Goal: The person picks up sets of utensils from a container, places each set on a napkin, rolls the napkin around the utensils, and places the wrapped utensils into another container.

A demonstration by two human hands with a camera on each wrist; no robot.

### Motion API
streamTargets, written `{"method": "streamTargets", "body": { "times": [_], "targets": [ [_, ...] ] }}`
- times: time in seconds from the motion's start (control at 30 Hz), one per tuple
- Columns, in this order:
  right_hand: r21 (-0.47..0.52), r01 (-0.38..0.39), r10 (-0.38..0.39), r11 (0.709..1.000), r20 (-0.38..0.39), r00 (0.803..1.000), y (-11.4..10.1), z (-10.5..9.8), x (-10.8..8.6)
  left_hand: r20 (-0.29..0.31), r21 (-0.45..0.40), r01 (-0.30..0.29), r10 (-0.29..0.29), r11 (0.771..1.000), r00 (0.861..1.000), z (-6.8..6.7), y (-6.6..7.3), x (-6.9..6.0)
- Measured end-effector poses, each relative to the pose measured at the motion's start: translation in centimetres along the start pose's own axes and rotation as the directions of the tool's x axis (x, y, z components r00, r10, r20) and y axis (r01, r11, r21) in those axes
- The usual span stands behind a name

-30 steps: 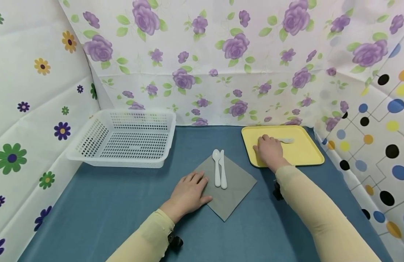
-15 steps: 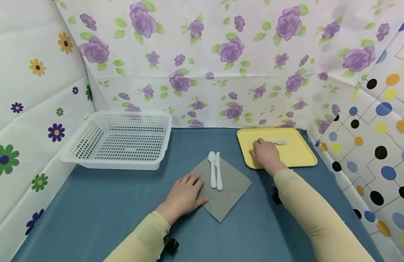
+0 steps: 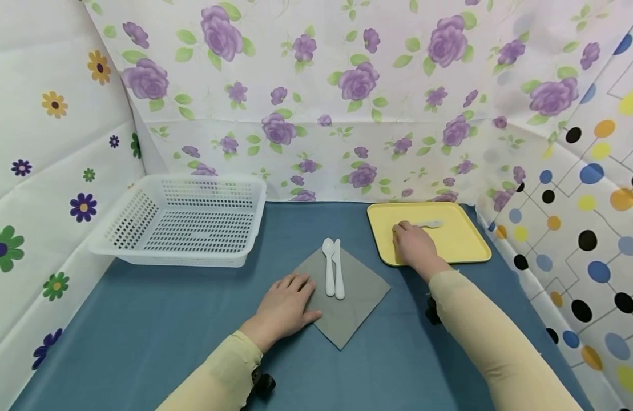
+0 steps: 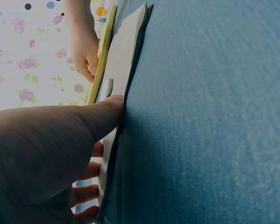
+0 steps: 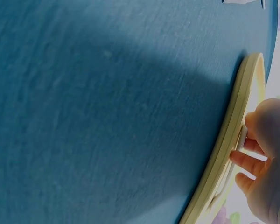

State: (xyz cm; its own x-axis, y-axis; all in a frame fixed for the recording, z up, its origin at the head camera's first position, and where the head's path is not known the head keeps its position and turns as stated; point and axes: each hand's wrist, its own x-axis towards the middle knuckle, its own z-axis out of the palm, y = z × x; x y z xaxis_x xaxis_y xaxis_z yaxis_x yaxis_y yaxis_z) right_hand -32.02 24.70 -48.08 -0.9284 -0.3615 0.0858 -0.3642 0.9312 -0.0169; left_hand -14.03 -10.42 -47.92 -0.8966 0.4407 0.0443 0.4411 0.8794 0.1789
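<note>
A grey folded napkin lies cornerwise on the blue table, bearing a white spoon and a white knife side by side. My left hand rests on the napkin's left edge, fingers extended and spread; in the left wrist view its thumb lies on the cloth. At the yellow tray, my right hand pinches the handle of a white fork. The tines stick out to the right, and the hand covers the rest from above. From the right wrist, the handle shows between thumb and fingers, low over the tray.
A white perforated plastic basket stands at the back left of the table. Patterned cloth walls close off the back and both sides. Small dark cameras sit under both wrists.
The head view has turned slightly right, so everything sits a little further left in it. Both hands, the tray and the cutlery keep their places relative to one another.
</note>
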Motion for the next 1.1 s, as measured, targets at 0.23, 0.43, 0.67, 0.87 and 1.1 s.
{"method": "streamTargets", "body": {
  "times": [0.23,0.43,0.67,0.87,1.1],
  "targets": [
    [0.027,0.010,-0.010,1.000,0.004,1.000,0.1,0.2,-0.2,0.008,0.001,0.006,-0.006,1.000,1.000,-0.1,0.0,-0.1],
    [0.067,0.034,-0.034,0.997,-0.004,0.999,0.3,0.2,-0.7,0.015,-0.004,0.007,-0.007,1.000,1.000,-0.2,0.0,-0.1],
    [0.089,0.056,-0.057,0.994,0.014,0.998,0.8,-0.3,-0.9,0.006,0.000,-0.001,0.001,1.000,1.000,-0.3,0.2,0.0],
    [0.112,0.071,-0.075,0.991,0.031,0.997,1.2,-0.7,-1.0,-0.003,-0.007,-0.004,0.004,1.000,1.000,0.0,0.0,0.1],
    [0.142,0.067,-0.072,0.988,0.033,0.997,0.9,-1.6,-1.2,-0.049,0.028,-0.021,0.023,0.999,0.999,0.8,-0.5,0.2]
  ]
}}
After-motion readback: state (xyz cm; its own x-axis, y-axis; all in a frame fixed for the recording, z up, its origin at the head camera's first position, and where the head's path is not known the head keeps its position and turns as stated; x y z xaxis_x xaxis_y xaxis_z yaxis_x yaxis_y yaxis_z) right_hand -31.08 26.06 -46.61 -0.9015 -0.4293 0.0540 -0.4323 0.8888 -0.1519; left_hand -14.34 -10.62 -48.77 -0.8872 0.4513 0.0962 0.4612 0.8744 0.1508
